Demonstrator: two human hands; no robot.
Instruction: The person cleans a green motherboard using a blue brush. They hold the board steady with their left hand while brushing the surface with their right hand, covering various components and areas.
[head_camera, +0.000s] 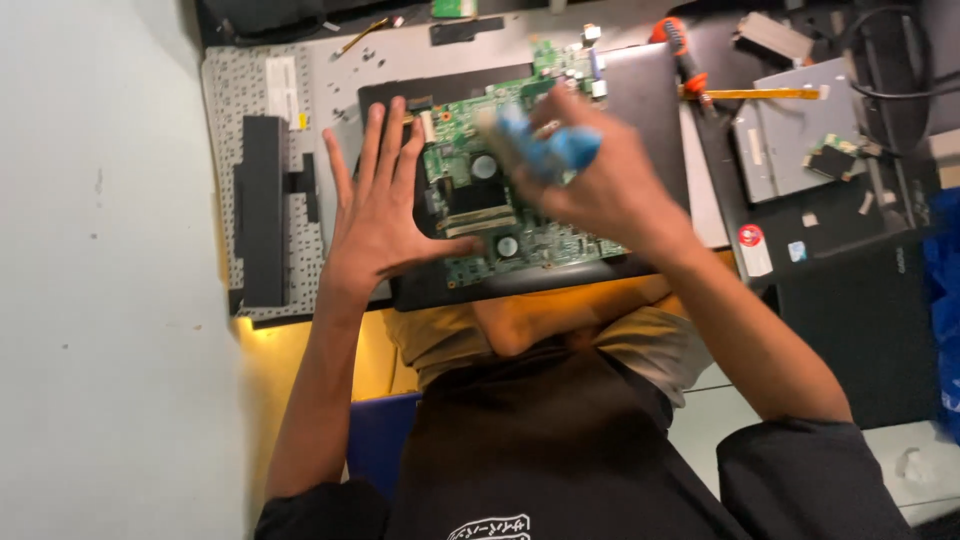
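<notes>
The left hand (375, 205) lies open, fingers spread, pressing the left edge of the green circuit board (490, 195) on the black laptop base (640, 100). The right hand (590, 180), closed around a blue cloth (550, 150), hovers over the board's middle, nearer it.

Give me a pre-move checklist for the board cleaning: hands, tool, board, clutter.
1. Left hand steadying the green circuit board: ok, flat with fingers spread at its left edge.
2. Right hand gripping the blue tool: ok, though blurred by motion.
3. Tool tip touching the board: cannot tell.
4. Board seated on the black laptop base: ok, lies flat.
5. Orange-handled screwdriver away from the hands: ok.
6. Detached keyboard off the board: ok, lies to the left.
</notes>
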